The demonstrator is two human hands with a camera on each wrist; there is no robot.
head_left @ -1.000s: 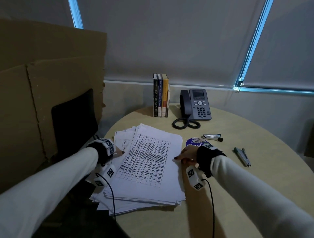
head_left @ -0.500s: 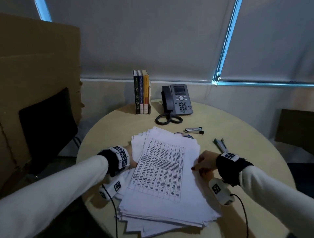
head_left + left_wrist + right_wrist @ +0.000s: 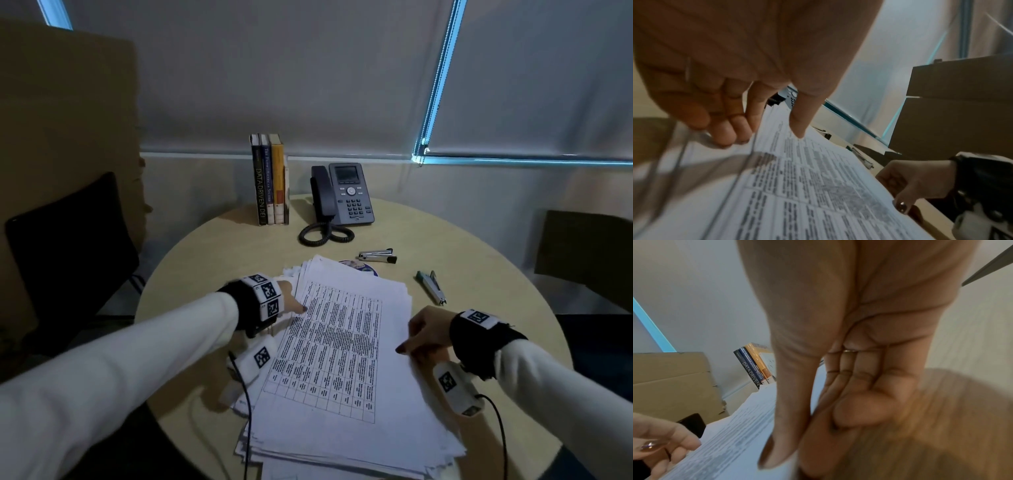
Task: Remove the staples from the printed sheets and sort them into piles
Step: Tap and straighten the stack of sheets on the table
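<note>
Both hands shifted nearer, gripping thick paper stack (image 3: 337,346), round table (image 3: 479,260)

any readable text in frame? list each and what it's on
"DATA-DRIVEN": spine of the black book; cut off as "DATA DRIVEN DEI" in the head view.
"AMERICAN SOLDIER": spine of the blue book.
Yellow book, printed sheets, desk phone keys: too small or blurred.

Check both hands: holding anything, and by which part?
Both grip the paper stack: left hand at its left edge, thumb on top; right hand pinches its right edge.
</note>
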